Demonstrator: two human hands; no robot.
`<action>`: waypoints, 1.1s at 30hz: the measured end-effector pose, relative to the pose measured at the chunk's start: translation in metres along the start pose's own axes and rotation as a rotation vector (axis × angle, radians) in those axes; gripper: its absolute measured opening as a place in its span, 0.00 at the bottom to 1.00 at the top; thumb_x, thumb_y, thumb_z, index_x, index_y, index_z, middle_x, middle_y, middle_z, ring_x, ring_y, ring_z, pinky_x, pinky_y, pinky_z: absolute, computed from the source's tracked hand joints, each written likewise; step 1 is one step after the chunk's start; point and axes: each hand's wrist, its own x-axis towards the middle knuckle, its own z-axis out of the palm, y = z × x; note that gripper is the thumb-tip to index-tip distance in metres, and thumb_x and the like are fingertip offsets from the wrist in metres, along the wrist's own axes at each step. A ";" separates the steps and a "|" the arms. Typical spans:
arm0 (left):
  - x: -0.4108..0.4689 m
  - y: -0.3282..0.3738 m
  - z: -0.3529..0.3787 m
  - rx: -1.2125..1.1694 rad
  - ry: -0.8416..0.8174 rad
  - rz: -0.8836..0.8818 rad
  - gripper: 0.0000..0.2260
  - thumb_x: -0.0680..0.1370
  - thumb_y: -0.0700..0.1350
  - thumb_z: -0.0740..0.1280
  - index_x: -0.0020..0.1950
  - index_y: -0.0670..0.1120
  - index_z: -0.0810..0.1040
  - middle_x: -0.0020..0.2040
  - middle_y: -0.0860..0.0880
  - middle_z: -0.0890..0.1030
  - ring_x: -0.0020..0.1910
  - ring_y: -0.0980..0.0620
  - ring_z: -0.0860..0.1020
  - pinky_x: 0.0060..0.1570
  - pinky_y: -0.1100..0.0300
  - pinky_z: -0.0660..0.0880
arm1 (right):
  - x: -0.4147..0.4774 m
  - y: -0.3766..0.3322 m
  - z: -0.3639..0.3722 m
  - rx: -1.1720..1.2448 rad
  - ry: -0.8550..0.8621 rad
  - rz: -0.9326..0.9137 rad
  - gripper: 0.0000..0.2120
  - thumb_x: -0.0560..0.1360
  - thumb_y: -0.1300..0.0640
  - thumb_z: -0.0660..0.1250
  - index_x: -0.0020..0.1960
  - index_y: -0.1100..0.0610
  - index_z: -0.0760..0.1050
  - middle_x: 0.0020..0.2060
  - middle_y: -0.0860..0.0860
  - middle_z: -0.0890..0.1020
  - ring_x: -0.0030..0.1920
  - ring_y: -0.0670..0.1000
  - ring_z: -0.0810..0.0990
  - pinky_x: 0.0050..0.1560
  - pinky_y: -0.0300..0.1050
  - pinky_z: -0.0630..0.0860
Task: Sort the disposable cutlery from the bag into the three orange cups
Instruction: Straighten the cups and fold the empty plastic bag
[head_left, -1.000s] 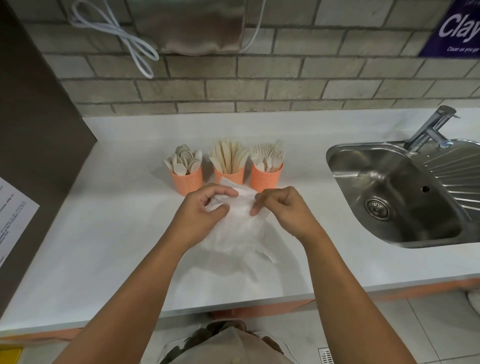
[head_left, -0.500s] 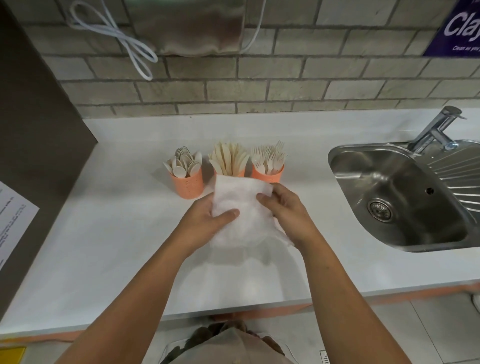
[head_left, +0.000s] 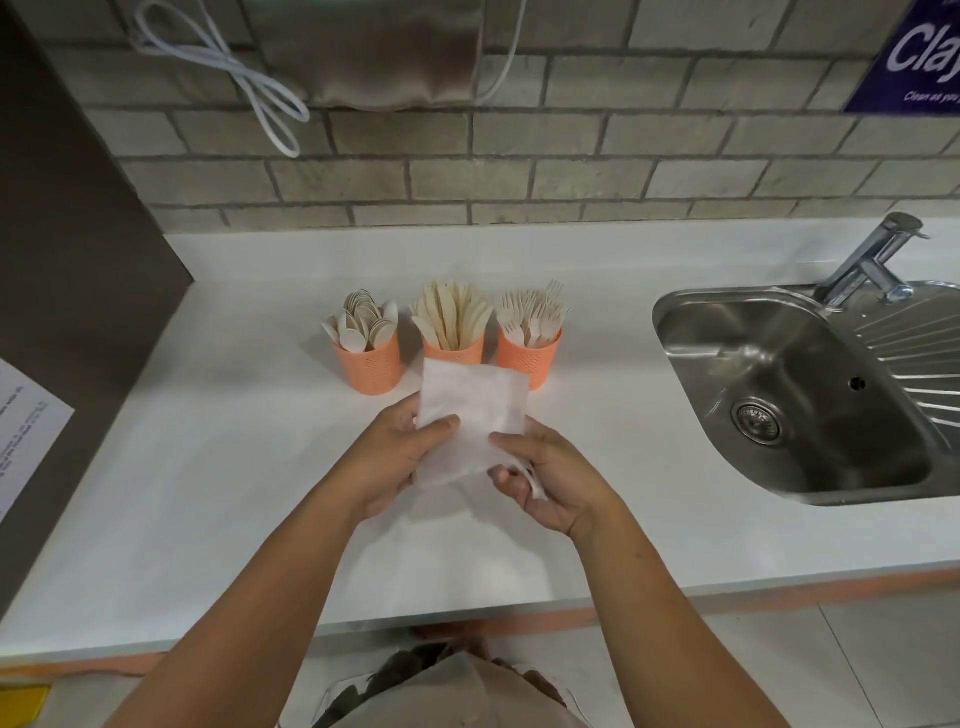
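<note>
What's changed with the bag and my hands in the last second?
The white bag, crumpled between both hands a second ago, is now a flat folded rectangle raised before the middle cup. The left hand keeps its grip on the left side; the right hand slid from the top edge to the lower right corner. The orange cups, cutlery and sink stayed put.

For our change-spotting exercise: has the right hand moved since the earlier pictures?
Yes. The right hand has drawn back from the fork cup, toward the near edge of the counter.
</note>
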 end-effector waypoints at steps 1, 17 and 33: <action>0.000 0.000 -0.001 -0.021 -0.001 0.010 0.15 0.84 0.40 0.66 0.70 0.49 0.78 0.62 0.48 0.85 0.62 0.47 0.84 0.60 0.51 0.81 | 0.001 0.000 0.001 0.011 0.003 -0.040 0.17 0.82 0.68 0.63 0.69 0.61 0.75 0.46 0.55 0.84 0.30 0.48 0.74 0.27 0.33 0.72; -0.003 0.031 -0.011 0.170 -0.119 0.003 0.13 0.83 0.45 0.64 0.43 0.45 0.84 0.45 0.45 0.78 0.43 0.47 0.75 0.41 0.60 0.76 | 0.007 -0.021 -0.019 -0.507 -0.117 -0.455 0.27 0.67 0.77 0.55 0.40 0.55 0.88 0.55 0.53 0.83 0.54 0.56 0.81 0.49 0.49 0.76; -0.002 0.041 -0.003 0.411 -0.031 0.245 0.07 0.75 0.40 0.77 0.48 0.52 0.86 0.46 0.54 0.82 0.46 0.53 0.80 0.52 0.53 0.76 | -0.011 -0.066 0.006 -1.009 -0.014 -0.323 0.18 0.79 0.48 0.67 0.36 0.53 0.87 0.38 0.64 0.83 0.42 0.59 0.77 0.50 0.47 0.73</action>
